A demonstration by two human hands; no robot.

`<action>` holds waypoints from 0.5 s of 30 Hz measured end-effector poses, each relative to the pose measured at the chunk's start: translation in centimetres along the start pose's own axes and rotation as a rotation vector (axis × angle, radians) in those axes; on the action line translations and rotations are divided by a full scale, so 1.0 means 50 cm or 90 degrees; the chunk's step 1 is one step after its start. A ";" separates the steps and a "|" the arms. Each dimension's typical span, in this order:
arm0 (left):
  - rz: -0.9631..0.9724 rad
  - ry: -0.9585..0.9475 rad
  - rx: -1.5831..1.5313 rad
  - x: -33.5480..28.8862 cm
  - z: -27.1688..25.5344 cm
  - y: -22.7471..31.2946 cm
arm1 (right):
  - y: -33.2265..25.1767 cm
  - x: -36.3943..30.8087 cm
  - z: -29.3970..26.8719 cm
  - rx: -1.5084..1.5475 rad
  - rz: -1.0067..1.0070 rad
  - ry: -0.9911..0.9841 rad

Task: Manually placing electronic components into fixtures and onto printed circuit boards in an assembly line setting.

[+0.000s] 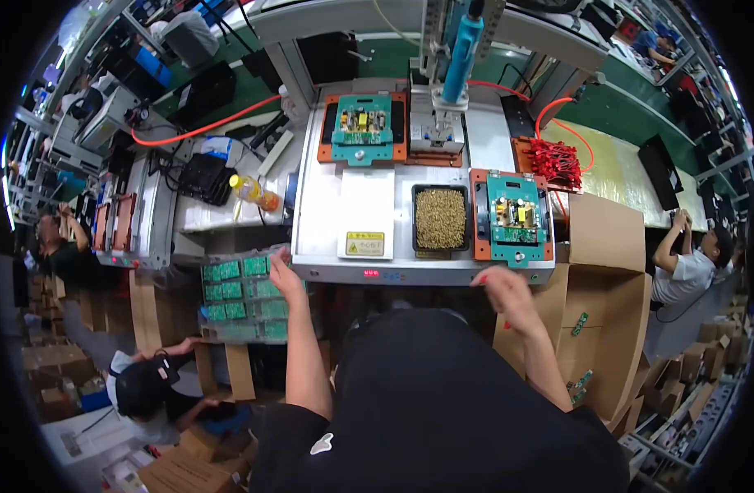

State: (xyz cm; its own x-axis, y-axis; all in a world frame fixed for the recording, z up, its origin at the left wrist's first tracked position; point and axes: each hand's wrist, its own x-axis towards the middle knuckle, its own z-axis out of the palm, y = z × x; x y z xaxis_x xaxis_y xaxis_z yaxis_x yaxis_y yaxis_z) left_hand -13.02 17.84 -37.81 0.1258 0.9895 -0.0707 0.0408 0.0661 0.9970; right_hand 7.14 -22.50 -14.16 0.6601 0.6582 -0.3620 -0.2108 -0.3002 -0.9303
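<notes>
My left hand [286, 278] is raised off the front left corner of the white machine bed [321, 205], fingers stretched and nothing visible in them. Beside it lies a tray of green circuit boards [244, 287]. My right hand [511, 297] is just in front of the bed's right end, fingers curled; a small red spot shows at the fingertips, too small to make out. Nearest to it, a teal and orange fixture [484, 232] holds a circuit board [515, 215]. A second such fixture [377, 148] with a board stands at the back left of the bed.
A black bin of small brass-coloured parts [440, 218] sits mid-bed. Behind it rises a press with a blue cylinder [463, 62]. Red-handled parts [555, 163] lie at the right. An open carton [603, 316] holds loose boards. A yellow-capped bottle [255, 194] and co-workers are around.
</notes>
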 end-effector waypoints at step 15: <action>0.041 -0.024 0.096 0.007 0.082 -0.026 | 0.333 0.038 -0.013 -0.125 0.155 -0.027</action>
State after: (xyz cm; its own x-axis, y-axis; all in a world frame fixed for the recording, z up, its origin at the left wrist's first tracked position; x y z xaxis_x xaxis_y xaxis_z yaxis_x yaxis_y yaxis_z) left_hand -8.98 17.57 -39.26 0.1707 0.9853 -0.0103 0.1796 -0.0208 0.9835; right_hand 5.37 -26.70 -30.29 0.5762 0.5774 -0.5785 -0.2131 -0.5772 -0.7883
